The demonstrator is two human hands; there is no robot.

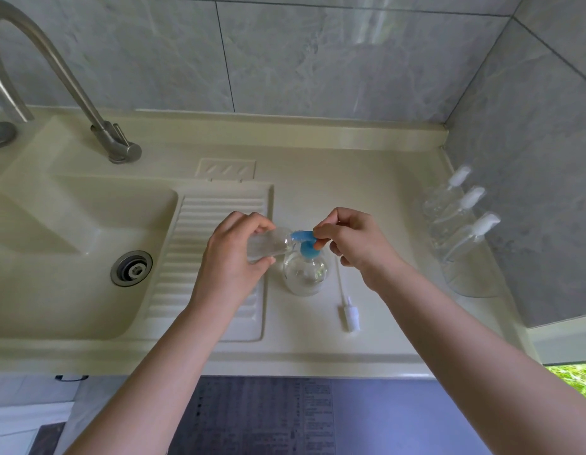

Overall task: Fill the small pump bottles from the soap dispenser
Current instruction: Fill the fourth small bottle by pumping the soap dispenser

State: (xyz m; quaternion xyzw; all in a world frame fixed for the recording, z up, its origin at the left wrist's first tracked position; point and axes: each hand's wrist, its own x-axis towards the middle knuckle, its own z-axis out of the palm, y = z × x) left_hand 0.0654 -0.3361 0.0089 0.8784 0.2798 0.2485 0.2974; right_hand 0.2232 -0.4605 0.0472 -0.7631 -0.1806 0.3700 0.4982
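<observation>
While the left hand wraps its fingers and thumb round an uncapped small bottle, that bottle lies nearly on its side, its long axis running left to right and its open mouth meeting the tip of the blue nozzle. The dispenser stands upright on the counter, directly below and just right of the mouth. On the pump head the right hand has its fingers curled, pinching or pressing down; which of the two I cannot tell. So the mouth lies left of the right hand's grip, the nozzle between them, and each stroke depends on mouth and spout staying lined up. A slight drift of the left hand would likely send soap down the dispenser's side.

Near the dispenser, on its right, the removed pump cap lies flat with its dip tube pointing away from the person. Three capped bottles wait by the right wall, well apart. The sink and faucet sit to the left, out of the way.
</observation>
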